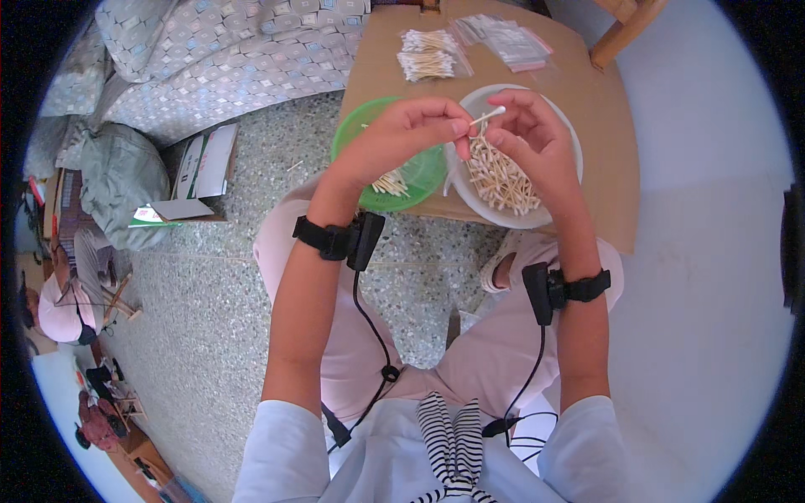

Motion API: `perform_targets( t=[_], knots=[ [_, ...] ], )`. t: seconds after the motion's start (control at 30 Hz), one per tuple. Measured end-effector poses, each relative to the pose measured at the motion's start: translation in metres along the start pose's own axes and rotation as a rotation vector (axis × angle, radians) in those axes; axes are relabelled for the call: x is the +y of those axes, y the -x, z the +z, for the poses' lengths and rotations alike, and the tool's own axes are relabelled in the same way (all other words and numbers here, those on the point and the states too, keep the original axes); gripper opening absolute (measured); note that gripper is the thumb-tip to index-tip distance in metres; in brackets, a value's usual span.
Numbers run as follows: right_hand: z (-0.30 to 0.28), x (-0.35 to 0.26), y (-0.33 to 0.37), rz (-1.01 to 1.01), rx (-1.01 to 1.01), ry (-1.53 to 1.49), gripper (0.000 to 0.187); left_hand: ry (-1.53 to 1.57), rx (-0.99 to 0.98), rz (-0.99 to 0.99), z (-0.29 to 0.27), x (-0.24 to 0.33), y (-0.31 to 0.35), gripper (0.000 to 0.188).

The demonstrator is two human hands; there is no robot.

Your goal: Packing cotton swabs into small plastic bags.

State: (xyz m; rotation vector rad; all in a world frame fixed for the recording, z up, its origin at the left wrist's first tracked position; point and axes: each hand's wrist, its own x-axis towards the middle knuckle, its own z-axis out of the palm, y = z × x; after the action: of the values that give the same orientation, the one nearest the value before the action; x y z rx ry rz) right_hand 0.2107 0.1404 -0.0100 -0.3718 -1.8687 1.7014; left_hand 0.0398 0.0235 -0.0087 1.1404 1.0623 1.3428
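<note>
My left hand (409,137) pinches a cotton swab (488,116) between thumb and fingers, its white tip pointing right. My right hand (537,141) is just beside that tip, thumb and fingers curved and apart, with nothing visible gripped in them. Both hands are above a white bowl (573,159) full of loose cotton swabs (507,180). Under my left hand stands a green basin (430,178) with a smaller heap of swabs (391,183), partly hidden by the hand and wrist.
Both containers rest on a cardboard-covered surface (605,201). Farther back lie bagged swabs (428,55) and a stack of clear plastic bags (513,44). An opened carton (201,168) is on the speckled floor at left. Another person (69,298) sits far left. A wall borders the right.
</note>
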Motion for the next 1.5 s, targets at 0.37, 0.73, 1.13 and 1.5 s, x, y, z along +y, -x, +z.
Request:
perform_targets(
  t=[0.37,0.73,1.13,1.5],
  knots=[
    [-0.010,0.003,-0.005,-0.011,0.190,0.085,0.016,-0.223,0.295,0.130,-0.004,-0.005,-0.008,0.021],
    [-0.016,0.010,-0.007,0.110,0.065,0.179,0.019,-0.518,0.387,0.360,0.006,0.002,-0.011,0.021],
    [-0.069,-0.007,0.001,0.227,-0.055,0.300,0.020,-1.052,0.090,-0.155,-0.002,-0.002,0.009,0.039],
    [-0.022,0.011,-0.005,0.129,-0.118,0.471,0.019,-0.977,0.085,0.003,-0.012,-0.025,0.008,0.029]
  ],
)
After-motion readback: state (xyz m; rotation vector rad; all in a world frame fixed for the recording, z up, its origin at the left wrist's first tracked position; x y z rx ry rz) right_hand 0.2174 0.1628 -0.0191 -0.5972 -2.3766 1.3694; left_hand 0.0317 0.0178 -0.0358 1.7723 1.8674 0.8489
